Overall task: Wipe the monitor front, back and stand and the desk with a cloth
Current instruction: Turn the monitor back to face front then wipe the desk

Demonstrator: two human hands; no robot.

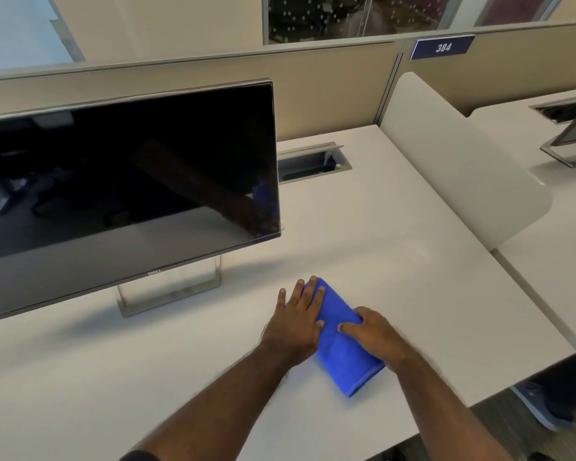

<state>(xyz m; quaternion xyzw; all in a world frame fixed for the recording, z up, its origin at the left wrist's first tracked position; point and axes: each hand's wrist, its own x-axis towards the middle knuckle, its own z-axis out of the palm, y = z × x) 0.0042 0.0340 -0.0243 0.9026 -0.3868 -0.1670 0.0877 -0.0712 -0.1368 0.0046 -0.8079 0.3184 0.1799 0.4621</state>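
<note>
A folded blue cloth [345,357] lies flat on the white desk [396,247], right of the monitor. My left hand [296,322] rests palm down on the cloth's left edge, fingers spread. My right hand [373,331] presses on its right side, fingers curled over the fabric. The dark-screened monitor [127,181] stands at the left on a silver frame stand [170,287], facing me and tilted slightly.
An open cable hatch [313,163] sits in the desk behind the monitor's right edge. A white divider panel [459,161] bounds the desk on the right, with another desk and monitor stand [569,144] beyond. A beige partition runs along the back. A foot [542,407] stands at lower right.
</note>
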